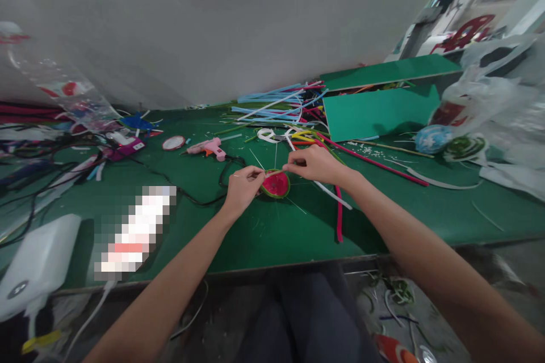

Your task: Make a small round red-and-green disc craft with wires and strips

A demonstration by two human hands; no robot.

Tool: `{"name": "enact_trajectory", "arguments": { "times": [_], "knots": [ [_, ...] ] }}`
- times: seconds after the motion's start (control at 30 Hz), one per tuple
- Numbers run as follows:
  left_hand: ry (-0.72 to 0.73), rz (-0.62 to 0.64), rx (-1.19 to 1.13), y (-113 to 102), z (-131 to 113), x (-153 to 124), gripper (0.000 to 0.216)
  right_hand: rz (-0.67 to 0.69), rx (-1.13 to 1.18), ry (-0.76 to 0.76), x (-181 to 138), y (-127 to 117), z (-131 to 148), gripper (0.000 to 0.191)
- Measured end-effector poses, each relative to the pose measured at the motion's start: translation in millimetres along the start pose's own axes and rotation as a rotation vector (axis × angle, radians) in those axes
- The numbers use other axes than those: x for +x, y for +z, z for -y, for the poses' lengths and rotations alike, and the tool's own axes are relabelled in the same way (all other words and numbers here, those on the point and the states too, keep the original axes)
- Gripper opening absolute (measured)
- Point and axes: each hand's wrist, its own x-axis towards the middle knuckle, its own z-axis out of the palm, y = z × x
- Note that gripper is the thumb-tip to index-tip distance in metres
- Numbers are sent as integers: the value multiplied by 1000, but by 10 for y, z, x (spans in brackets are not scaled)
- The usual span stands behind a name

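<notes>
Fingers of left hand (242, 188) and right hand (317, 163) pinch a pale strip (275, 173); red disc (276, 185) beneath.

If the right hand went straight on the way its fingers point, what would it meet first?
Probably the left hand: its fingertips lie just across the far rim of the red disc. Depth is unclear, so that rim might come first.

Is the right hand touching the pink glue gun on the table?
Apart. The head view shows it: bare green tabletop lies between the right hand and the pink glue gun.
</notes>
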Motion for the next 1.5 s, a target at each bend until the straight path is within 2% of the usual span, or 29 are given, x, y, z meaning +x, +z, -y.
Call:
{"name": "enact_trajectory", "arguments": {
  "times": [0.13, 0.27, 0.4, 0.57, 0.8, 0.93, 1.03, 1.13, 1.3, 1.5],
  "knots": [
    [12, 2, -4, -2, -3, -3, 9, -59, -91, 23, 7, -16, -33, 33],
    [11, 9, -7, -7, 0, -7, 10, -32, -298, 22, 24, 51, -74, 36],
    [36, 8, 7, -12, 0, -12, 10, -20, -379, -12, 24, 97, -64, 38],
    [32, 1, 14, -8, 8, -13, 10, 30, -378, -36, 19, 90, -26, 40],
    [40, 7, 36, -10, 38, -2, 12, 19, -351, -44, 12, 107, -18, 36],
    [50, -5, 56, -8, 44, 3, 13, 39, -167, -76, 3, 80, -22, 35],
    [32, -11, 42, -5, 38, 5, 13, -4, -75, -70, 5, 46, -42, 35],
    [30, -6, 23, -4, 33, 4, 13, -68, -163, -6, 14, 39, -71, 35],
    [35, -5, 37, -6, 51, 6, 13, -29, -324, -20, 22, 111, -54, 37],
    [72, 3, 72, -10, 42, 2, 14, 36, -284, -87, 11, 100, -37, 36]
  ]
}}
